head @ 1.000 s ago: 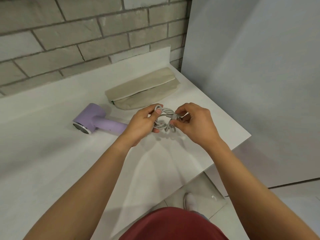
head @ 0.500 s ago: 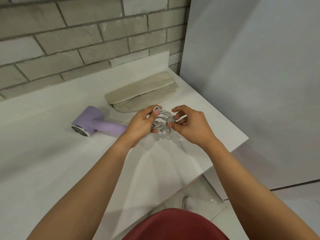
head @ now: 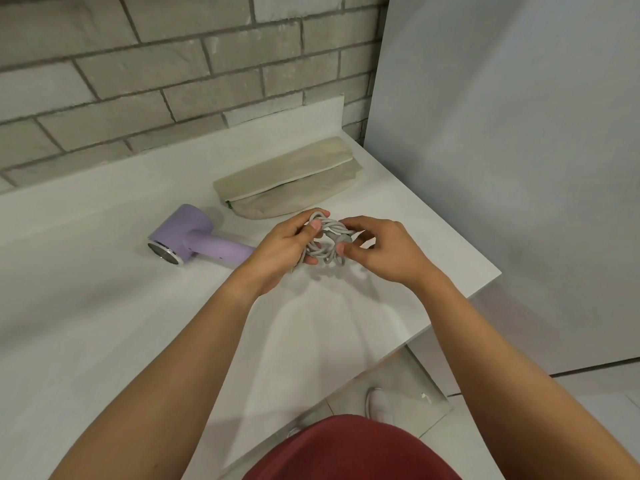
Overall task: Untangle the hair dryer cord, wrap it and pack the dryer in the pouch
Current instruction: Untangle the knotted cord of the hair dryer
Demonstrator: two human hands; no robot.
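Two hands are held together just above the white desk [head: 104, 341], and a bundle of grey cord [head: 325, 242] is gripped between them. The left hand [head: 280, 251] is closed round the coils from the nine o'clock side, thumb pressed on top and fingers curled underneath. The right hand [head: 384, 249] is pinched onto the same bundle from three o'clock, thumb and forefinger tight on a small round grey piece at the edge of the loops; what that piece is cannot be told. Several loops are seen bunched and crossing one another, some hanging below the fingers. A shadow of the hands and cord is thrown on the desk beneath.

The lilac hair dryer [head: 194, 237] is lying on its side at nine o'clock of the hands, its metal-ringed nozzle turned toward the near left and its handle pointed at the left wrist, which hides the end of it. The beige zip pouch [head: 287, 185] is lying flat at twelve o'clock, just beyond the hands, near the desk's far right corner. A grey brick wall [head: 173, 64] is seen behind, and a plain pale panel [head: 502, 150] at three o'clock. A red garment [head: 349, 452] is seen at six o'clock.
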